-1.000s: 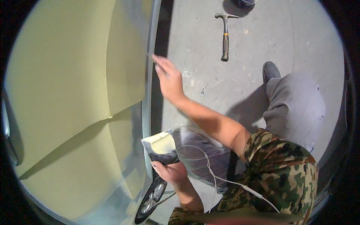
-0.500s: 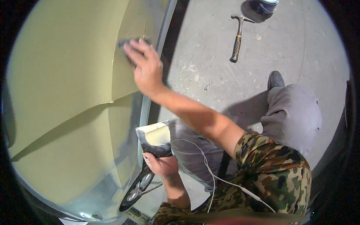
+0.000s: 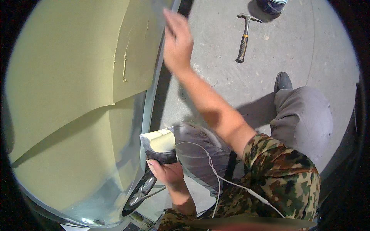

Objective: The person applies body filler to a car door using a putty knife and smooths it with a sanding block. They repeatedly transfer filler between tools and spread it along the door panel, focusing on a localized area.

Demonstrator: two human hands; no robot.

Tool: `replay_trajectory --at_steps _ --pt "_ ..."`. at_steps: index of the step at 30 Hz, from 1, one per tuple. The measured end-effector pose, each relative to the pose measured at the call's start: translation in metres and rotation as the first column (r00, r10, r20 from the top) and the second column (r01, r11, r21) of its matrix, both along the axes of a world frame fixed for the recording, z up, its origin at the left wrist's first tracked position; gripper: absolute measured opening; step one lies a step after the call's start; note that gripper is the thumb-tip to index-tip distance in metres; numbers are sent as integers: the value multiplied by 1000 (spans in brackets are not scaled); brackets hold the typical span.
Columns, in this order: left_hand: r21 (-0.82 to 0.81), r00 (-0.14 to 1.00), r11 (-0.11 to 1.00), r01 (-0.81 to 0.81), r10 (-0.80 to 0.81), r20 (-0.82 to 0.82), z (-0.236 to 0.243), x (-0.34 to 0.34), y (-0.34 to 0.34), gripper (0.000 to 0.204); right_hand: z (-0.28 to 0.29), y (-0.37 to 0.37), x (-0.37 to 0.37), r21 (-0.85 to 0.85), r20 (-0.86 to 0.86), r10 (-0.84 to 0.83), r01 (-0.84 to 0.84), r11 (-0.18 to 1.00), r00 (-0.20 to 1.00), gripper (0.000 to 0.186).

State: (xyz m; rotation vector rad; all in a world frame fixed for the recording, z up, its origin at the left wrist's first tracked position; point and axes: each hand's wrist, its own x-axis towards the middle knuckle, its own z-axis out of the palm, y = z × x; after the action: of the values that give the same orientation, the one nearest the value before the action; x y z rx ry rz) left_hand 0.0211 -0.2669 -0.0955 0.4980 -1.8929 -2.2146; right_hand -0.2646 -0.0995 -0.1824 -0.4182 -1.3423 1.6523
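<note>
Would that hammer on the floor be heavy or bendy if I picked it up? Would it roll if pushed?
The hammer probably feels heavy at one end, because its head looks like metal. It should be stiff, since the handle looks straight. It likely won't roll far: the head sticks out sideways.

Grey, pale-flecked floor in uneven light

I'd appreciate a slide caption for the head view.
Right hand near curved, yellow-coated car panel; left hand holding dark, yellow-smeared board.
</note>
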Motion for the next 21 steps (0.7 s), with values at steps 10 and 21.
replay_trajectory --at_steps 10,21 --pt "17 998 998 59 -58 -16 -5 3 -10 65 15 -6 -52 140 -12 10 -8 990 1000 51" --pt "-1 999 999 43 -43 -23 -2 4 -8 66 6 -113 64 206 63 204 -212 955 977 58"
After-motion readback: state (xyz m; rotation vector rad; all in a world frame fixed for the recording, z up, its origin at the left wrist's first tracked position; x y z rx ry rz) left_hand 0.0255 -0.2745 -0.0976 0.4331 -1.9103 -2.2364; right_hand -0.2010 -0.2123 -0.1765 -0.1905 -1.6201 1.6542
